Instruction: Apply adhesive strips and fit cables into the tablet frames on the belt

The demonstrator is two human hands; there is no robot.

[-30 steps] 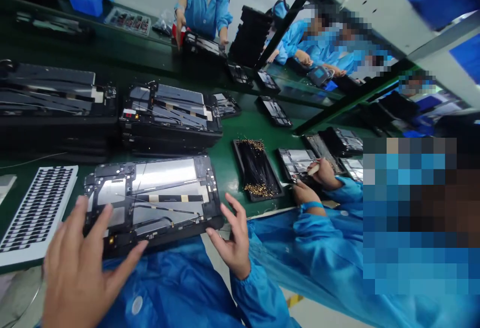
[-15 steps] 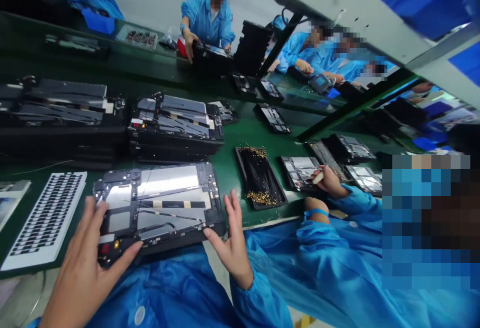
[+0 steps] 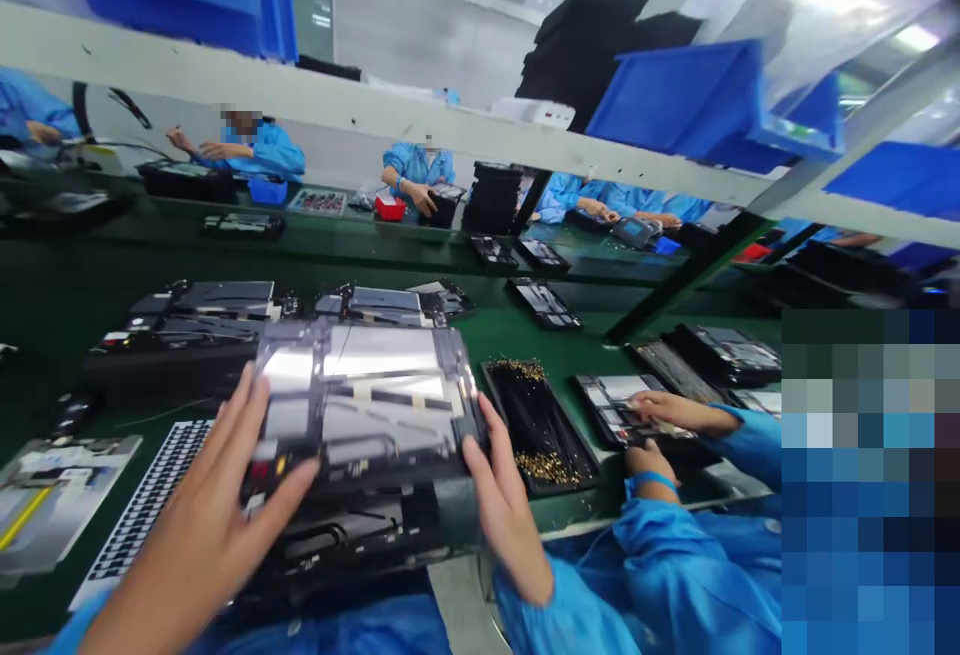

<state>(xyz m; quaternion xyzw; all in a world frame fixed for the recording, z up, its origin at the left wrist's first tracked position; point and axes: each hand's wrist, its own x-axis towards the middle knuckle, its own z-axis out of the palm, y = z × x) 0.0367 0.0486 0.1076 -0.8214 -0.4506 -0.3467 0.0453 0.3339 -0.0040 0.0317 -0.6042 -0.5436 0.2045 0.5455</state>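
Observation:
An opened tablet chassis (image 3: 367,400), black frame with silver plates and thin cables inside, is lifted off the green bench and looks blurred by motion. My left hand (image 3: 214,510) grips its near left corner, thumb under the front edge and fingers over the side. My right hand (image 3: 506,500) clasps its right edge. Under the lifted chassis lies another dark frame part (image 3: 375,535) at the bench's front edge.
Stacks of similar chassis (image 3: 187,330) stand behind. A white sheet of small black pads (image 3: 146,500) lies at left, a black tray of gold-tipped cables (image 3: 540,425) at right. A co-worker's hands (image 3: 664,415) work on a tablet at right. Blue bins sit on a shelf overhead.
Both hands closed on the chassis and raised it off the bench toward me. The camera tilted up, bringing the overhead shelf and far workers into view.

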